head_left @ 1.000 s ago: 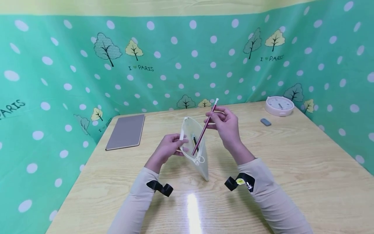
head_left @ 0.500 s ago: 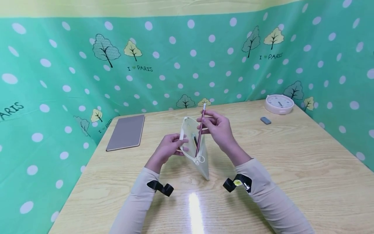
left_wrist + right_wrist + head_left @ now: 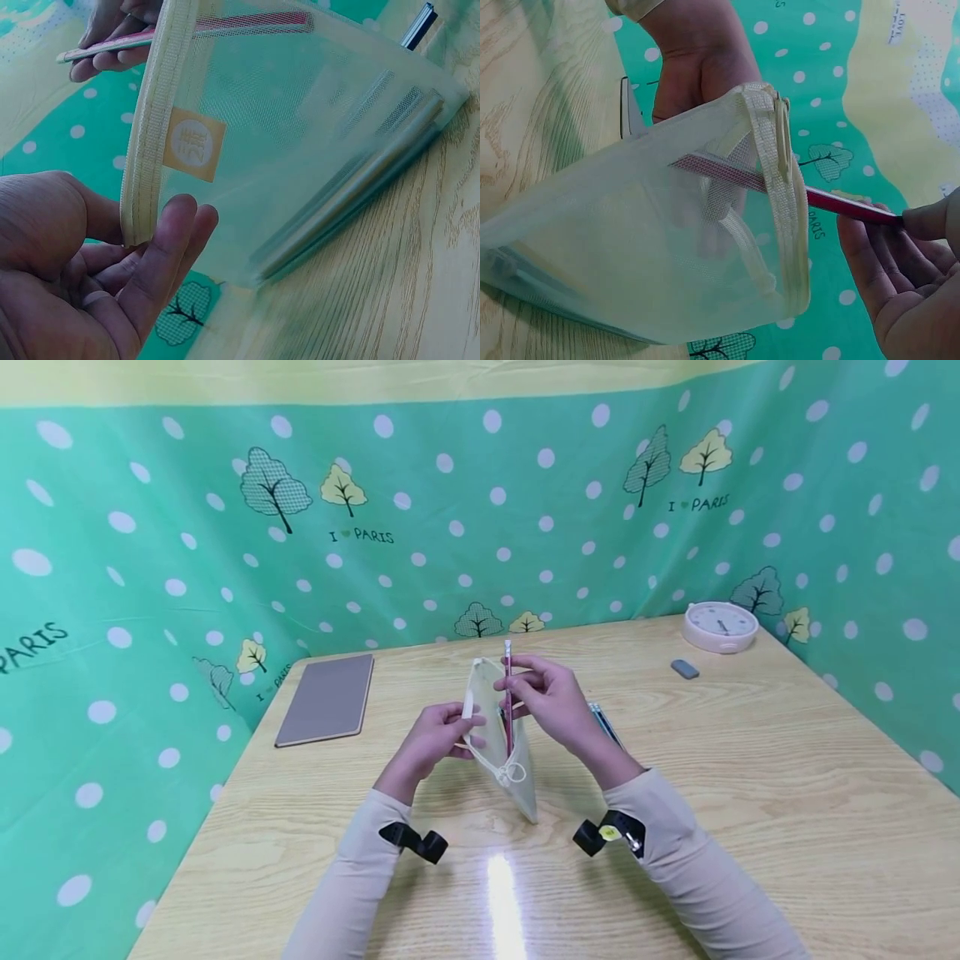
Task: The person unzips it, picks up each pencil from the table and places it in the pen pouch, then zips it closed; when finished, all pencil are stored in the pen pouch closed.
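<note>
A pale mesh zip pouch (image 3: 483,689) stands on its bottom edge with its zipped mouth spread apart. My left hand (image 3: 431,742) pinches the mouth's left side between thumb and fingers. My right hand (image 3: 553,700) grips a dark red pencil (image 3: 507,653) by its upper part. In the right wrist view the pencil (image 3: 847,206) slants through the mouth, its lower end visible behind the mesh. Several slim sticks, pens or pencils (image 3: 352,195), lie along the pouch's bottom in the left wrist view; the mesh blurs their kind.
More slim pens or pencils (image 3: 606,725) lie on the wooden table (image 3: 750,777), partly behind my right wrist. A blue-grey eraser-like block (image 3: 684,669) and a round pale pink clock (image 3: 721,627) are at back right. A grey notebook (image 3: 326,700) lies at left. A green dotted cloth hangs behind.
My right hand has moved left and slightly down, bringing the pencil from a slant to nearly upright and farther into the pouch. My left hand keeps its hold on the pouch.
</note>
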A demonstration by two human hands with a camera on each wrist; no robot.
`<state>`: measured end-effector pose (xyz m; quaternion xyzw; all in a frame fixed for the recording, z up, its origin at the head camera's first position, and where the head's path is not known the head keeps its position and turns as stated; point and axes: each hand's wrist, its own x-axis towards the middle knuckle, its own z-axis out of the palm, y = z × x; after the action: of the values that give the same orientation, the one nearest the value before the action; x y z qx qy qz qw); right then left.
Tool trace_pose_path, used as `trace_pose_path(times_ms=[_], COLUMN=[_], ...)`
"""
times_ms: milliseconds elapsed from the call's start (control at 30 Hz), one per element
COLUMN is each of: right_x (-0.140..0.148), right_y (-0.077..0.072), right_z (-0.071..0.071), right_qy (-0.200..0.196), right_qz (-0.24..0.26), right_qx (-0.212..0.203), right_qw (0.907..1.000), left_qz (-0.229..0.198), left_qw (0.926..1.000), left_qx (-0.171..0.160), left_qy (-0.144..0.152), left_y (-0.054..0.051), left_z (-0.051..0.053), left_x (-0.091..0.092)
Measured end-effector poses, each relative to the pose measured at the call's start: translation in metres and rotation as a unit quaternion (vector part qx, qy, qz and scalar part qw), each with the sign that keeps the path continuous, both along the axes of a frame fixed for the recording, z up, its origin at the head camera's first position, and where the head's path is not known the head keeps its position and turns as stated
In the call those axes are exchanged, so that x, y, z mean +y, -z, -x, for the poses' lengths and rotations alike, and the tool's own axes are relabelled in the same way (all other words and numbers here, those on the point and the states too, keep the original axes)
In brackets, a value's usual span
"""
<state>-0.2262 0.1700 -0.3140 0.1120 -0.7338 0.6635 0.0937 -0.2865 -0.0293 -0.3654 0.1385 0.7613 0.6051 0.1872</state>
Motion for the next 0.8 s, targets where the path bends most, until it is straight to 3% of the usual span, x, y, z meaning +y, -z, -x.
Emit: trace_pose_path(times_ms=[433, 800], right_x=[-0.001, -0.003], right_y=[0.007, 0.012], right_z=[0.002, 0.005], right_qy=[-0.013, -0.014], right_qz=[-0.039, -0.154], right_qx=[-0.013, -0.009], right_qw=[0.9991, 0.988], left_qz=[0.0, -0.003], left_qw=[1.0, 1.0], left_qx=[0.001, -0.006], left_qy=[0.003, 0.0], left_y=[-0.003, -0.002], left_z=[-0.002, -0.002], left_x=[0.0, 0.0])
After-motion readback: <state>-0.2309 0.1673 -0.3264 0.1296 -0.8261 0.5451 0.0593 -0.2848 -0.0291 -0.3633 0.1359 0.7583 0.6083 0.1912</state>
